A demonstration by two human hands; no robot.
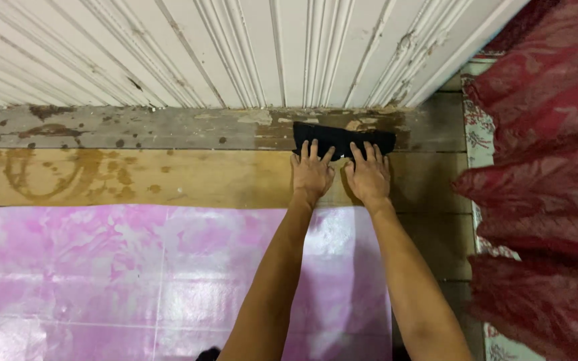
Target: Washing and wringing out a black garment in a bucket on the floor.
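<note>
To your left, stained bare wooden planks (122,177) run beside glossy pink marbled sheeting (102,267). Your left hand (312,172) and right hand (368,176) lie flat, fingers spread and released, pressing the near edge of a soft black cloth (342,137). Its long axis runs left-right along the ribbed white wall (235,53). Red patterned fabric (543,167) hangs at the right.

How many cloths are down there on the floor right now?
1: a black cloth on the wooden floorboards by the white wall, under the left hand and right hand.
</note>
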